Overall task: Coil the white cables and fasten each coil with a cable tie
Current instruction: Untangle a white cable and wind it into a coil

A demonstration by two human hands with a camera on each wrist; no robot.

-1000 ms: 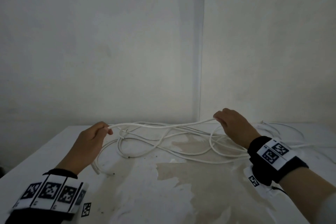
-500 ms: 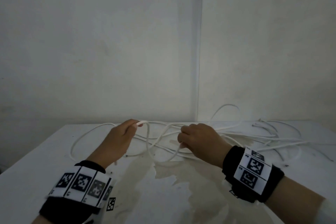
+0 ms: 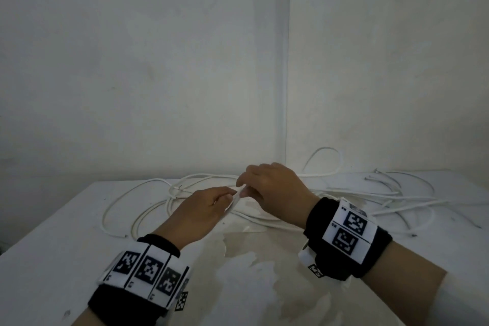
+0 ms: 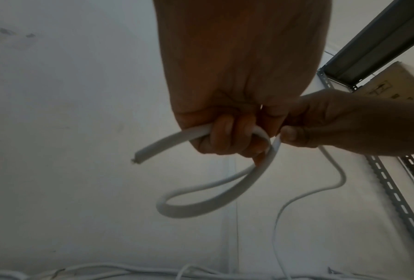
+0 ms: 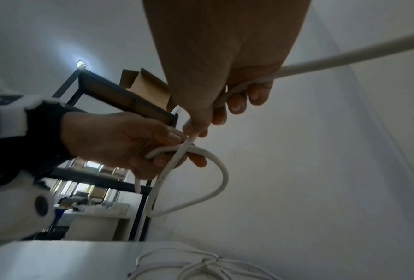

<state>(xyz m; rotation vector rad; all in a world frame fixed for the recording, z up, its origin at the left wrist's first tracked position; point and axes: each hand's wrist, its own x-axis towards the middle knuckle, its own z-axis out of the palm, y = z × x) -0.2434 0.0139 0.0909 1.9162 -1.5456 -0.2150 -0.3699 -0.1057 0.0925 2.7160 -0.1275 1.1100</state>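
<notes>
Several loose white cables [image 3: 344,201] sprawl over the far part of the white table [image 3: 66,246]. My left hand [image 3: 227,197] and right hand [image 3: 242,190] meet above the table's middle, both gripping one white cable [image 3: 236,198]. In the left wrist view my left fingers [image 4: 227,136] curl round the cable near its cut end [image 4: 135,161], and a small loop [image 4: 201,200] hangs below them. The right thumb [image 4: 291,135] pinches the strand beside them. In the right wrist view the cable [image 5: 345,55] runs through my right palm, and the loop [image 5: 213,181] hangs between the hands. I see no cable tie.
Two walls meet in a corner [image 3: 285,114] right behind the table. A stained patch [image 3: 264,259] marks the near tabletop. The wrist views show a metal rack [image 5: 100,91] with a cardboard box [image 5: 143,83] beyond the table's left side.
My hands were wide apart with a stretch of cable between them. They have come together at the middle, and the cable now hangs as a small loop from my left hand.
</notes>
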